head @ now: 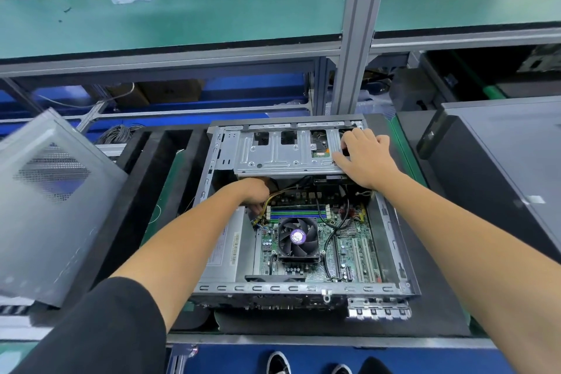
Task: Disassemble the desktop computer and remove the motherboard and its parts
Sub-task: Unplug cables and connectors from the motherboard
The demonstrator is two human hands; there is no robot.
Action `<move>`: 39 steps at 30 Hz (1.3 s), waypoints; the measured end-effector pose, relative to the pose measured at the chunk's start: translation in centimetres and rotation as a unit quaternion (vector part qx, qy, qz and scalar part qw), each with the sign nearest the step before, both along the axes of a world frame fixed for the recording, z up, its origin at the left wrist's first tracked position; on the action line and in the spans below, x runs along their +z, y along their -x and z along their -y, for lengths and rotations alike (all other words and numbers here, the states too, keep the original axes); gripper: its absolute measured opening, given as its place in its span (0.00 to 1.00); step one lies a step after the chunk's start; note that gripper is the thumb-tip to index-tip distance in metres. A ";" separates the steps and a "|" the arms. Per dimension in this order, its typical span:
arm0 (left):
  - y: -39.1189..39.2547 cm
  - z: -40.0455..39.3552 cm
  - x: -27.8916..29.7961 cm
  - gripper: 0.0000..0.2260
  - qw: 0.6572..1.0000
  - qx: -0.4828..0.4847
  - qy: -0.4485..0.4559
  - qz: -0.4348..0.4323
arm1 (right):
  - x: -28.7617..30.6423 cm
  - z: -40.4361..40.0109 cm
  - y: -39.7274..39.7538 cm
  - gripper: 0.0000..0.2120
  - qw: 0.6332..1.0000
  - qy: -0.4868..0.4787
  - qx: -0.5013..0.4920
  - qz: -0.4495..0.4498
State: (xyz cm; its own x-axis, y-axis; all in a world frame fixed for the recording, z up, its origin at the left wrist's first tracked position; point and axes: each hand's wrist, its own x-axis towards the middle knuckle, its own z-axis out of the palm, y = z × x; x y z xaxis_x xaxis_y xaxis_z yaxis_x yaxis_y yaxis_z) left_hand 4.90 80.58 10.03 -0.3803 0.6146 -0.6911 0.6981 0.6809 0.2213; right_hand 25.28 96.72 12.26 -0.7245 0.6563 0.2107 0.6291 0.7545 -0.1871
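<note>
Grey steel computer case (391, 240) lies open on the workbench, motherboard (349, 240) and cooler fan (298, 237) inside. Right hand (364, 158) presses the drive cage (282, 152) with loosely spread fingers. Left hand (255, 193) reaches under that cage beside yellow cables (273, 199); its grip cannot be told.

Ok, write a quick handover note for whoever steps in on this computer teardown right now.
Left hand: reaching under the drive cage among the yellow cables; its grip is hidden.
Right hand: fingers spread on the right end of the metal drive cage.
Case lies open on the bench; the side panel is off, leaning at the left.
Still inside: motherboard, CPU fan, power supply, cables.
Left: free the cables and cage, then take out the board and parts.
</note>
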 end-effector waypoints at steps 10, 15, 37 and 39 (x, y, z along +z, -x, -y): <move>-0.6 -0.7 -0.5 0.14 0.998 -0.062 0.031 -0.004 | 0.3 0.2 -0.1 0.11 1.000 0.010 0.002 0.008; -1.3 -0.5 0.2 0.15 0.931 -0.291 0.142 -0.166 | 0.3 0.1 -0.1 0.11 1.000 0.014 0.002 0.001; -1.3 -0.1 0.3 0.06 0.962 -0.203 0.084 -0.160 | 0.4 0.2 -0.1 0.10 1.000 0.010 0.000 0.007; -1.2 -0.2 0.4 0.04 0.967 -0.193 0.089 -0.140 | 0.4 0.2 -0.1 0.10 1.000 0.011 0.001 0.003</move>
State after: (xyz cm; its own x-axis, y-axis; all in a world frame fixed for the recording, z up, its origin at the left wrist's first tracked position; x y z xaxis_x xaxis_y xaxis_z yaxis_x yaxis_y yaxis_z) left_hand 6.12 80.81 10.43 -0.3334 0.6294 -0.7020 0.9238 0.3668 -0.1098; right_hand 25.43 96.49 12.67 -0.7276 0.6586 0.1918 0.6282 0.7521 -0.1994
